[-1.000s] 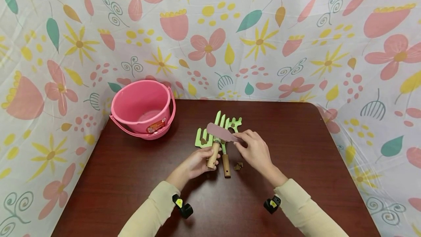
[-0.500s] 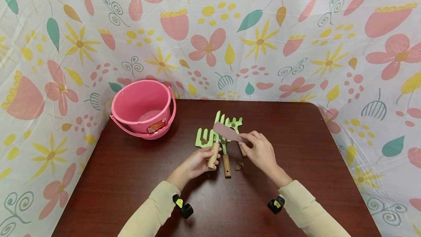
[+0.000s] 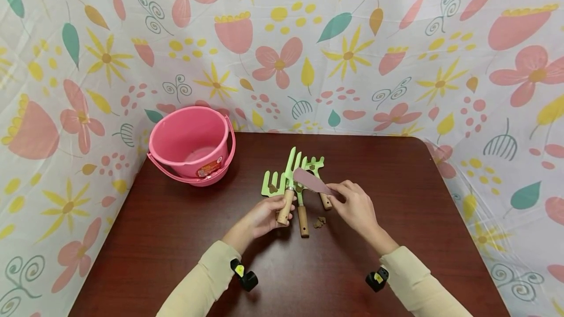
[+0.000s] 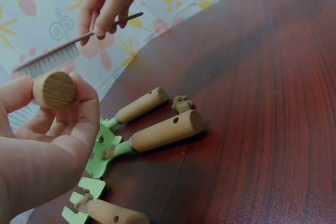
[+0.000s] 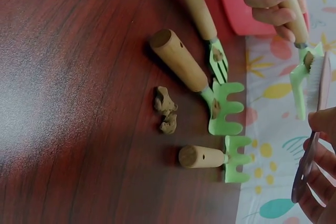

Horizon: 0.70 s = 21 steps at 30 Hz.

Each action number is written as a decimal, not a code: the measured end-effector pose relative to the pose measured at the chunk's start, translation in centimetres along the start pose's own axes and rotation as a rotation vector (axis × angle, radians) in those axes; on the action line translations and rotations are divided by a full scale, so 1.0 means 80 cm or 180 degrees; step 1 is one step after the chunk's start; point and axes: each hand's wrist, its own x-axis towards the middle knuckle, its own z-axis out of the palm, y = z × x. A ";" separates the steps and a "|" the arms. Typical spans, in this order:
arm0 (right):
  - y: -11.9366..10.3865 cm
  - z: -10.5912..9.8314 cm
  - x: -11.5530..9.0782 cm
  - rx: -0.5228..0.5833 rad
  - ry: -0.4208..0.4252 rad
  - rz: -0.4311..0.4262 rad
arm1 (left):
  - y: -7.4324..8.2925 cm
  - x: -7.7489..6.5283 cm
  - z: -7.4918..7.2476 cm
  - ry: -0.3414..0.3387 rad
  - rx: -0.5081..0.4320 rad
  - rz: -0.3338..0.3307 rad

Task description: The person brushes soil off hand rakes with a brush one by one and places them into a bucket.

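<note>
My left hand [image 3: 264, 216] grips the wooden handle of a small green garden fork [image 3: 289, 175], raised above the table with its tines pointing away. Brown dirt clings to its green head in the right wrist view. My right hand [image 3: 354, 207] pinches the thin handle of a mauve brush [image 3: 310, 180]. The brush's white bristles [image 5: 315, 80] face the fork's head and meet it near the dirt. On the table lie a second green fork [image 3: 270, 187], a green rake with a wooden handle [image 5: 226, 108] and a smaller green rake [image 3: 315, 164], each with brown dirt on it.
Crumbly brown clumps [image 3: 319, 222] lie on the dark wooden table [image 3: 396, 238], right of the middle handle. A pink bucket [image 3: 189, 146] with its handle down stands at the back left. A flower-patterned curtain [image 3: 282, 62] hangs along the table's far edge.
My right hand has drawn the brush to the right and slightly toward me, across the fork's head. The left hand and fork have stayed almost still.
</note>
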 end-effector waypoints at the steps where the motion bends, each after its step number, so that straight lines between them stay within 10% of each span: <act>1: 0.000 0.000 -0.001 -0.0006 -0.0008 0.0007 | 0.000 0.000 0.000 -0.0003 0.0011 0.0005; 21: 0.010 -0.007 -0.013 -0.0069 -0.0018 0.0096 | 0.005 -0.001 -0.002 0.0073 -0.0054 0.0057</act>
